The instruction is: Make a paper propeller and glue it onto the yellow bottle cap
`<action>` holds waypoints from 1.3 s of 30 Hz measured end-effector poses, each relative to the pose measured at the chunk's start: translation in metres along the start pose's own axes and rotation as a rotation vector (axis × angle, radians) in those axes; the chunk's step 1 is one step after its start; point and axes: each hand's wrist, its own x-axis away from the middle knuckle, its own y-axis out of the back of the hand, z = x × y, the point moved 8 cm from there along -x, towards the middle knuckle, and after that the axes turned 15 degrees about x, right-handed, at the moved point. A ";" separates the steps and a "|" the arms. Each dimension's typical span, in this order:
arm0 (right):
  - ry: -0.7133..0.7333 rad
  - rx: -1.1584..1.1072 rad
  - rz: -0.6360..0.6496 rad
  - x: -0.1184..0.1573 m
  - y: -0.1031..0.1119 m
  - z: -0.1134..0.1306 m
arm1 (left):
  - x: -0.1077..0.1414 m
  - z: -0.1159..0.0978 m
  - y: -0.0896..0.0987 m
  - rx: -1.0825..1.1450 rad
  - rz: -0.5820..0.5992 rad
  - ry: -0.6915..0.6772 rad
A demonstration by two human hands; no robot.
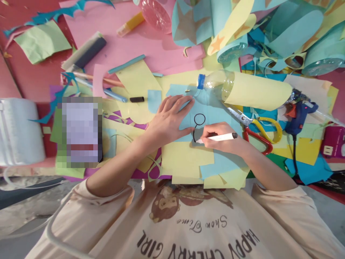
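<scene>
My right hand (218, 136) grips a white marker (222, 137) with a dark end. The marker's tip touches a light blue sheet of paper (215, 122). A black outline (199, 119) on this sheet shows a small oval with a curved line running down from it to the tip. My left hand (172, 118) lies flat on the blue paper, fingers spread, its thumb beside the drawn line. Left of that hand lies a black marker cap (137, 99). Yellow paper (185, 158) lies under the near edge of the blue sheet.
Beyond my hands lies a plastic bottle wrapped in yellow paper (256, 90). To the right are scissors (250, 124) with yellow and red handles and a blue glue gun (300, 115) with its cord. Blurred, a phone-like object (82, 131) lies left. Paper scraps and pens surround the work.
</scene>
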 end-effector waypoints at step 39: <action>0.040 -0.020 0.044 -0.002 0.005 0.003 | 0.000 -0.003 0.002 -0.047 -0.007 -0.010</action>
